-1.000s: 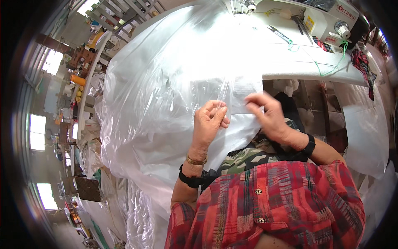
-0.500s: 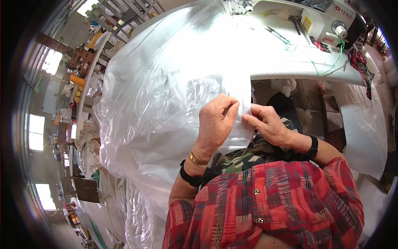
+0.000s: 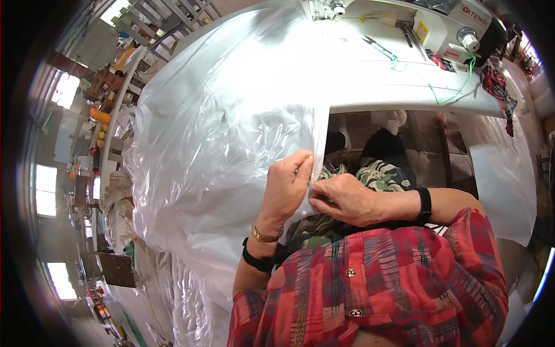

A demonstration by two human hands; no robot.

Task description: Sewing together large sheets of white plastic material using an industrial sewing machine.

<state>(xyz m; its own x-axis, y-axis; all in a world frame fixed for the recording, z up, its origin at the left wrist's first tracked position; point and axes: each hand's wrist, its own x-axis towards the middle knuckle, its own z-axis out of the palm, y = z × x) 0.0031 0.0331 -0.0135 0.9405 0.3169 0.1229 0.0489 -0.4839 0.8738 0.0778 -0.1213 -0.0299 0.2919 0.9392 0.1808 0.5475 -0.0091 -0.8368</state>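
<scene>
A large white translucent plastic sheet [image 3: 191, 144] lies crinkled over the left of the sewing table and hangs down toward my lap. My left hand [image 3: 286, 184] pinches its right edge between thumb and fingers. Just to the right and slightly nearer me, my right hand [image 3: 346, 198] has its fingers closed on the same edge. Between the hands and the table a narrow folded strip runs along that edge. The fingertips hide the exact fold in my grip. At the top, the strip leads toward the metal presser area of a sewing machine [image 3: 334, 10].
Thread snips [image 3: 378, 47] with green thread lie on the white table [image 3: 370, 92]. A machine motor housing with a dial [image 3: 467, 39] stands at the far right, beside plaid cloth scraps [image 3: 496, 87]. Another bench with an orange thread cone [image 3: 99, 115] is at the left.
Both hands have moved left and a little nearer me, drawing the sheet's edge along. The edge now looks folded into a narrow strip, and my right hand has turned more sideways.
</scene>
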